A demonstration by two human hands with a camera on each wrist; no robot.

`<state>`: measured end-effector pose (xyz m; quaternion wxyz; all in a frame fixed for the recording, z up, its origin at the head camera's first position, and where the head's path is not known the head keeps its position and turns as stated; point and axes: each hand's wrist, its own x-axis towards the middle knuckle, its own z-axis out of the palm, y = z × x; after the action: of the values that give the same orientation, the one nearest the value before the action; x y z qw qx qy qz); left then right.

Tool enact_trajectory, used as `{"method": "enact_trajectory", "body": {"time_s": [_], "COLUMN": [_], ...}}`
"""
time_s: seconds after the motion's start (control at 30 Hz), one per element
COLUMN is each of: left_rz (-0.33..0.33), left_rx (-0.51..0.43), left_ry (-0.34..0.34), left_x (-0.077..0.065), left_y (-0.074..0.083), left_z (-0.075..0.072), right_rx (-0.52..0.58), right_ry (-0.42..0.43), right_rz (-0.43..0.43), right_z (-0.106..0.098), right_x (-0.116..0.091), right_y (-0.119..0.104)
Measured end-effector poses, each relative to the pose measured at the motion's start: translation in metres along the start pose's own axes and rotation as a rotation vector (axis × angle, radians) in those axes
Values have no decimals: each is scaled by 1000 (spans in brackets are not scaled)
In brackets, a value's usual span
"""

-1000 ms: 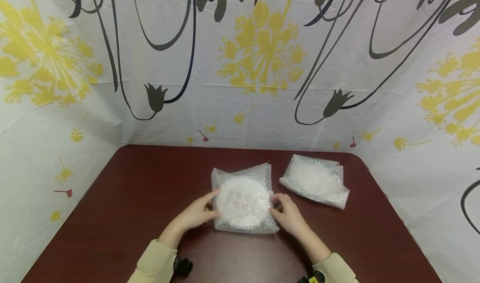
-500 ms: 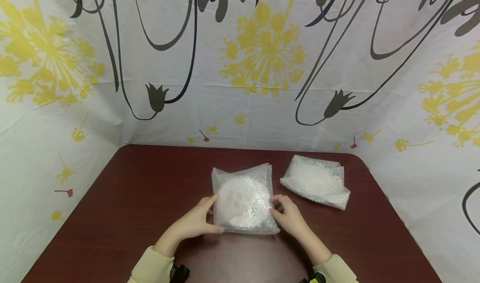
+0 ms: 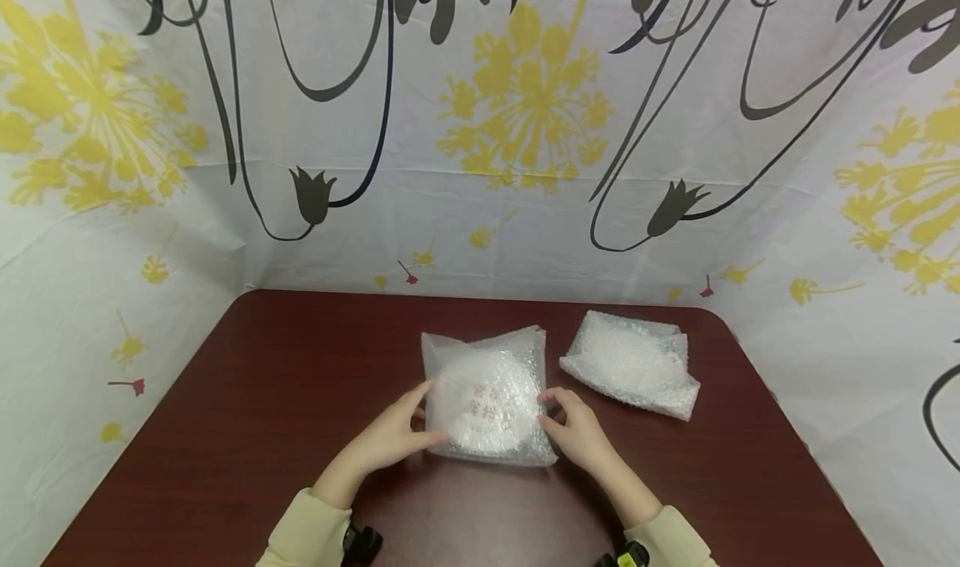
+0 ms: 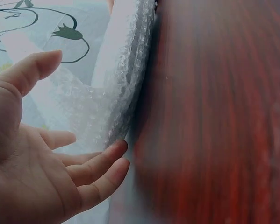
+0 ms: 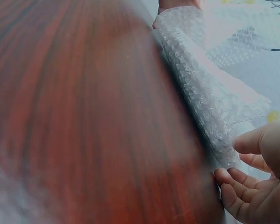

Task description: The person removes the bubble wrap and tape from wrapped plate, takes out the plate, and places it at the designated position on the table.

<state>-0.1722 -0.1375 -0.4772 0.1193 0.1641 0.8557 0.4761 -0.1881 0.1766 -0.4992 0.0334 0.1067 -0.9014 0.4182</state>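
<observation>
In the head view, a round white plate (image 3: 491, 400) with a reddish print shows through its bubble wrap (image 3: 480, 348), lying near the middle of the table. My left hand (image 3: 382, 442) is at its left edge, thumb and fingers spread. The left wrist view shows those fingertips (image 4: 117, 148) right at the wrapped corner, the thumb (image 4: 39, 67) held apart from it. On the other side, my right hand (image 3: 579, 429) pinches the right edge of the package. The right wrist view has the thumb (image 5: 252, 141) against the wrap and the fingers (image 5: 231, 196) low beside it.
A second bubble-wrapped package (image 3: 633, 363) lies at the back right of the dark red table (image 3: 315, 358). White cloth (image 3: 420, 142) with yellow and grey flower prints hangs behind and at both sides. A dark device is strapped at each wrist.
The left hand shifted toward the front-left of the package, then slightly back up. The package's left front edge has risen a little, and the glare on it changed. The right hand stays put.
</observation>
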Motion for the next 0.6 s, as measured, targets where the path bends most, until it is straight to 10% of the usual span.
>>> {"method": "enact_trajectory", "body": {"time_s": [0.6], "left_rz": [92], "left_rx": [-42], "left_ry": [99], "left_x": [-2], "left_y": [-18], "left_z": [-15], "right_rx": [-2], "right_ry": [11], "right_rz": [-28], "right_z": [1], "right_x": [1], "right_y": [0]}}
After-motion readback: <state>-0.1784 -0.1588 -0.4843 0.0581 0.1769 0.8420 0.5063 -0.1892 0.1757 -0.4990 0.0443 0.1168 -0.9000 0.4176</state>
